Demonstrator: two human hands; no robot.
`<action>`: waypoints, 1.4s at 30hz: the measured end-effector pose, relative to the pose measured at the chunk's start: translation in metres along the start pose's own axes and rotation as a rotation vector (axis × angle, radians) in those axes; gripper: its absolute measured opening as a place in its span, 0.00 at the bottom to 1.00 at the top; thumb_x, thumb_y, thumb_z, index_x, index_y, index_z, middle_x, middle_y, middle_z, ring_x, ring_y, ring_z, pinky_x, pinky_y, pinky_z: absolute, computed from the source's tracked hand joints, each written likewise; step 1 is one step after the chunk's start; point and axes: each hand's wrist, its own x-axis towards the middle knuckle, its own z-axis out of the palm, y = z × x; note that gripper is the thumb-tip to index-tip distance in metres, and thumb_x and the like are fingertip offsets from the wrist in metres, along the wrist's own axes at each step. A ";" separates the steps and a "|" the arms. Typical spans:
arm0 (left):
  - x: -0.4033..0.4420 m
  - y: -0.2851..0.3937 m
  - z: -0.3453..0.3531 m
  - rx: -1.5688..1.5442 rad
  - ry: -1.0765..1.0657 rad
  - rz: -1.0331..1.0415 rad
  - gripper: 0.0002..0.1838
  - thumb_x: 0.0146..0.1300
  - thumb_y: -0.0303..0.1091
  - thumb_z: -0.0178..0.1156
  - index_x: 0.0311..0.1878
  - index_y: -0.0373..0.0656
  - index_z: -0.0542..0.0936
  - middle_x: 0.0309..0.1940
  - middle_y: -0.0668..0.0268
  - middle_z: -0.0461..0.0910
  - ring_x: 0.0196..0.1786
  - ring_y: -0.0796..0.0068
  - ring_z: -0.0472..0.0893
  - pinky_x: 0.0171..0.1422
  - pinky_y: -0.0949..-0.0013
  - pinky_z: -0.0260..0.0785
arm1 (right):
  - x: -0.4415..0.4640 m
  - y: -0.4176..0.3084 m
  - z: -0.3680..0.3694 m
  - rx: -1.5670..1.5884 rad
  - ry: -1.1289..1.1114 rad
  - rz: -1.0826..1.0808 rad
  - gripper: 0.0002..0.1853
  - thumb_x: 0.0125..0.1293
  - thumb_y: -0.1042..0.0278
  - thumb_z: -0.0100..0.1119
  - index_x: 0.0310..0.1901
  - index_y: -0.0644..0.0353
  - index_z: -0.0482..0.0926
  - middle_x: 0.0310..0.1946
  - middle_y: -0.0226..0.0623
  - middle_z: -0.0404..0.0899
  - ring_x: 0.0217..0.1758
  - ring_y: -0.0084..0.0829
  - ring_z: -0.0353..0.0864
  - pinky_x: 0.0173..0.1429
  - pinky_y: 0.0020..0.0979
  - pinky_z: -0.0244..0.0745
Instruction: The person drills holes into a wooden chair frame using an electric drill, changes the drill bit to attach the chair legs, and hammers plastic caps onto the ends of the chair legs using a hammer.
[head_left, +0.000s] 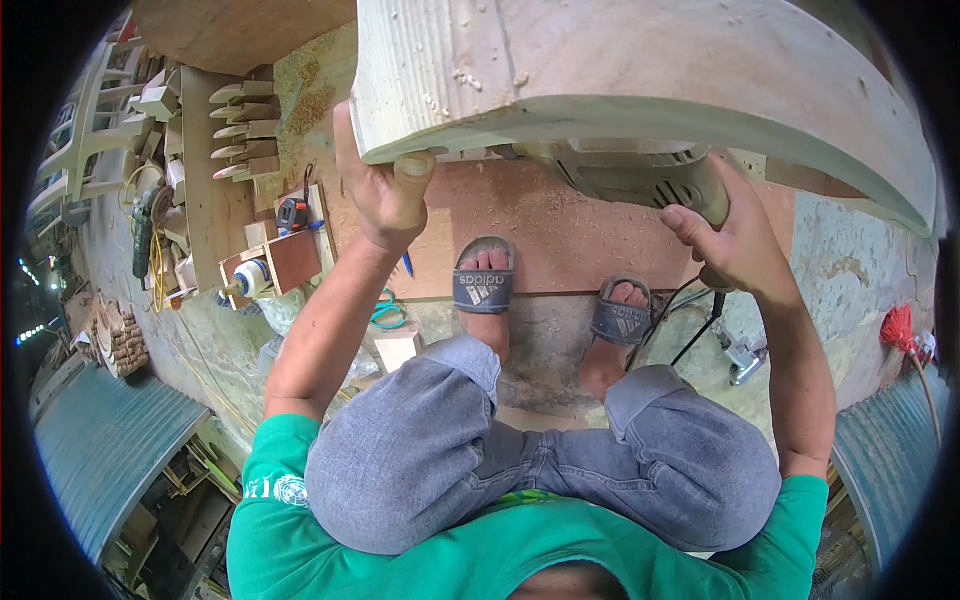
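A large curved wooden piece (pixel 640 60) with shavings on its face fills the top of the view. My left hand (pixel 388 190) grips its lower left end, the thumb on the underside and the fingers partly hidden behind the wood. Under the curve, my right hand (pixel 725 225) is wrapped round the body of a greenish power tool (pixel 630 172). The tool's far end is hidden behind the wood, so I cannot tell whether it touches the piece. A black cord hangs below my right hand.
A wooden board (pixel 560 270) lies on the floor near my sandalled feet. To the left are a tape measure (pixel 293 213), a glue bottle (pixel 250 278), teal-handled scissors (pixel 389 312) and cut wood pieces (pixel 245 130). A metal fitting (pixel 745 360) and red bundle (pixel 900 328) lie right.
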 end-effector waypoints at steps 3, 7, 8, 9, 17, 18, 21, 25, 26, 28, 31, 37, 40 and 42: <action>0.001 -0.003 -0.002 0.027 0.001 0.023 0.37 0.62 0.63 0.62 0.52 0.34 0.68 0.41 0.64 0.73 0.41 0.77 0.73 0.47 0.73 0.67 | 0.003 0.004 -0.001 -0.009 -0.001 -0.007 0.35 0.60 0.58 0.71 0.63 0.69 0.70 0.51 0.47 0.81 0.55 0.34 0.79 0.61 0.33 0.71; 0.001 -0.005 -0.001 0.007 -0.006 0.035 0.39 0.61 0.64 0.63 0.53 0.34 0.67 0.41 0.64 0.74 0.41 0.78 0.75 0.44 0.73 0.69 | 0.008 -0.003 -0.006 -0.108 0.009 -0.044 0.37 0.59 0.53 0.71 0.63 0.68 0.70 0.49 0.47 0.82 0.55 0.34 0.79 0.61 0.33 0.71; 0.001 -0.002 0.000 -0.010 -0.013 0.010 0.39 0.61 0.65 0.63 0.53 0.34 0.67 0.41 0.64 0.74 0.42 0.78 0.75 0.44 0.73 0.70 | 0.010 -0.005 -0.008 -0.138 0.012 -0.070 0.37 0.59 0.52 0.71 0.64 0.68 0.70 0.49 0.47 0.82 0.53 0.33 0.80 0.60 0.33 0.72; 0.001 0.002 0.001 -0.027 -0.019 -0.013 0.39 0.60 0.65 0.63 0.54 0.34 0.67 0.42 0.64 0.74 0.42 0.78 0.75 0.44 0.73 0.71 | 0.011 -0.007 -0.009 -0.168 0.016 -0.096 0.38 0.59 0.51 0.71 0.64 0.68 0.69 0.49 0.47 0.82 0.52 0.33 0.80 0.58 0.32 0.72; 0.005 0.008 -0.004 -0.038 -0.096 0.004 0.38 0.63 0.61 0.63 0.59 0.36 0.65 0.46 0.63 0.74 0.46 0.78 0.76 0.45 0.73 0.75 | 0.001 0.013 -0.016 0.001 0.073 -0.047 0.38 0.59 0.57 0.71 0.65 0.67 0.66 0.43 0.42 0.81 0.34 0.26 0.78 0.37 0.29 0.75; 0.008 0.011 -0.003 -0.029 -0.108 0.004 0.37 0.64 0.60 0.63 0.59 0.37 0.65 0.47 0.63 0.74 0.46 0.78 0.76 0.45 0.74 0.75 | -0.004 0.009 -0.017 0.042 0.085 -0.043 0.36 0.59 0.58 0.70 0.64 0.67 0.67 0.41 0.41 0.81 0.33 0.25 0.77 0.35 0.28 0.74; 0.004 0.015 -0.006 0.029 -0.133 -0.020 0.37 0.65 0.60 0.61 0.61 0.37 0.65 0.50 0.62 0.74 0.50 0.76 0.76 0.50 0.71 0.74 | -0.044 -0.017 -0.011 0.137 0.132 -0.032 0.30 0.60 0.63 0.69 0.60 0.68 0.69 0.38 0.36 0.79 0.32 0.21 0.76 0.33 0.24 0.71; 0.014 0.011 -0.018 -0.047 -0.193 -0.086 0.42 0.65 0.68 0.54 0.64 0.36 0.66 0.54 0.61 0.74 0.57 0.72 0.73 0.64 0.64 0.67 | -0.125 -0.014 -0.019 0.109 0.323 -0.011 0.28 0.62 0.69 0.67 0.59 0.71 0.67 0.36 0.35 0.77 0.32 0.19 0.75 0.32 0.24 0.72; 0.023 0.013 -0.022 -0.113 -0.261 -0.076 0.46 0.64 0.75 0.46 0.65 0.37 0.68 0.57 0.61 0.73 0.62 0.70 0.70 0.70 0.62 0.60 | -0.148 -0.015 -0.019 0.146 0.380 0.027 0.28 0.62 0.70 0.66 0.60 0.72 0.66 0.36 0.35 0.77 0.32 0.19 0.75 0.32 0.25 0.73; 0.053 0.030 -0.018 -0.427 -0.118 -0.347 0.47 0.64 0.76 0.43 0.64 0.38 0.70 0.56 0.59 0.76 0.62 0.68 0.73 0.68 0.61 0.63 | -0.197 -0.003 -0.013 0.261 0.485 0.110 0.28 0.64 0.72 0.64 0.61 0.72 0.62 0.37 0.36 0.77 0.31 0.21 0.76 0.32 0.25 0.74; 0.142 0.071 -0.002 -0.434 -0.219 -0.582 0.41 0.66 0.70 0.49 0.62 0.38 0.70 0.50 0.58 0.78 0.54 0.69 0.78 0.61 0.58 0.69 | -0.262 0.015 -0.001 0.372 0.651 0.246 0.28 0.67 0.74 0.61 0.64 0.69 0.60 0.39 0.39 0.78 0.31 0.22 0.77 0.30 0.24 0.76; 0.196 0.117 0.049 -0.351 -0.156 -0.901 0.19 0.59 0.43 0.70 0.42 0.40 0.76 0.27 0.64 0.81 0.27 0.74 0.82 0.30 0.68 0.79 | -0.363 0.031 0.033 0.453 0.998 0.358 0.28 0.68 0.72 0.61 0.65 0.68 0.59 0.39 0.39 0.79 0.32 0.23 0.78 0.27 0.25 0.76; 0.181 0.140 0.062 -0.309 -0.206 -0.765 0.16 0.56 0.36 0.69 0.42 0.42 0.74 0.26 0.66 0.80 0.26 0.76 0.82 0.30 0.69 0.79 | -0.402 0.041 0.050 0.448 1.191 0.353 0.28 0.69 0.71 0.61 0.65 0.67 0.59 0.41 0.39 0.79 0.34 0.23 0.79 0.25 0.25 0.75; 0.168 0.152 0.069 -0.321 -0.245 -0.665 0.16 0.56 0.35 0.69 0.43 0.42 0.73 0.27 0.67 0.80 0.27 0.77 0.82 0.30 0.69 0.79 | -0.424 0.039 0.052 0.475 1.167 0.440 0.31 0.69 0.71 0.60 0.68 0.69 0.57 0.47 0.41 0.77 0.40 0.25 0.80 0.33 0.27 0.78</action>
